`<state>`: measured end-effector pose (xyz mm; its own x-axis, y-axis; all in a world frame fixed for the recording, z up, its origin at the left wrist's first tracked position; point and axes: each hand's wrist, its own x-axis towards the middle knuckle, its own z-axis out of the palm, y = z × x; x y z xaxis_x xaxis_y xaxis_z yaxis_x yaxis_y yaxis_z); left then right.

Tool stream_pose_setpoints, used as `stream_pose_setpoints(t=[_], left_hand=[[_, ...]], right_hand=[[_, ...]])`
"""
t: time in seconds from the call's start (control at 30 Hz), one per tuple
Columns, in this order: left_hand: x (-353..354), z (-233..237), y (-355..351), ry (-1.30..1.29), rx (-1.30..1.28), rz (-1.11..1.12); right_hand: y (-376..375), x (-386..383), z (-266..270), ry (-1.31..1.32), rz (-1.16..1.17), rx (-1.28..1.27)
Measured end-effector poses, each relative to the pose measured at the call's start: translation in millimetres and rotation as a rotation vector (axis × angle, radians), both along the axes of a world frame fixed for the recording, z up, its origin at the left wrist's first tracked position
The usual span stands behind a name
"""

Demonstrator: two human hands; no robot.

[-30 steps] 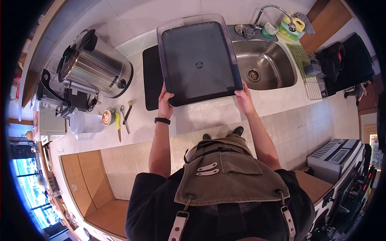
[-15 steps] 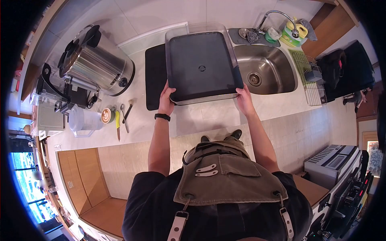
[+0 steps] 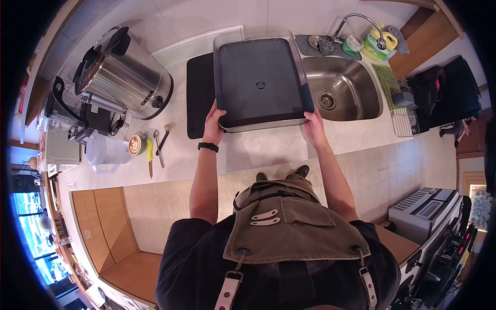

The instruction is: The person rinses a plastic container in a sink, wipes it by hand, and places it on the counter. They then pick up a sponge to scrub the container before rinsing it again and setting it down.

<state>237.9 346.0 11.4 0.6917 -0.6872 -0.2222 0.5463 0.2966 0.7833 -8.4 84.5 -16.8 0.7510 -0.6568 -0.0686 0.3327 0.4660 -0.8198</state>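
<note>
A large rectangular black tray (image 3: 261,85) with clear plastic walls is held by its near corners, over the counter between a black mat and the sink. My left hand (image 3: 213,124), with a black band at the wrist, grips the near left corner, thumb on top of the rim. At the near right corner my right hand (image 3: 313,126) is closed the same way, thumb over the edge. The fingers under both corners are hidden. Part of the black mat (image 3: 199,98) shows left of the tray.
Right of the tray is a steel sink (image 3: 356,95) with a curved faucet (image 3: 361,16) and a wire rack (image 3: 398,103). To the left stand a steel urn (image 3: 129,77), a clear pitcher (image 3: 108,152), a latte cup (image 3: 136,145), a yellow-handled knife (image 3: 150,155), a spoon (image 3: 158,147) and a brush (image 3: 164,137).
The view has shifted slightly. Both hands keep the same grip on the tray, which stays in nearly the same place over the counter.
</note>
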Motion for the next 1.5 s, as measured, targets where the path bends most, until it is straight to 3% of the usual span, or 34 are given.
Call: stream_pose_setpoints(t=[0.37,0.73,1.5], left_hand=[[-8.9,-0.2,3.9,-0.114,-0.065,0.032],[-0.8,-0.9,2.0,-0.063,-0.026,0.015],[-2.6,9.9,-0.7,-0.003,-0.041,-0.002]], right_hand=[[6.3,-4.1,2.7,-0.052,-0.02,-0.046],[1.0,-1.8,4.3,0.034,-0.015,0.029],[1.0,-4.6,10.3,-0.058,0.053,0.018]])
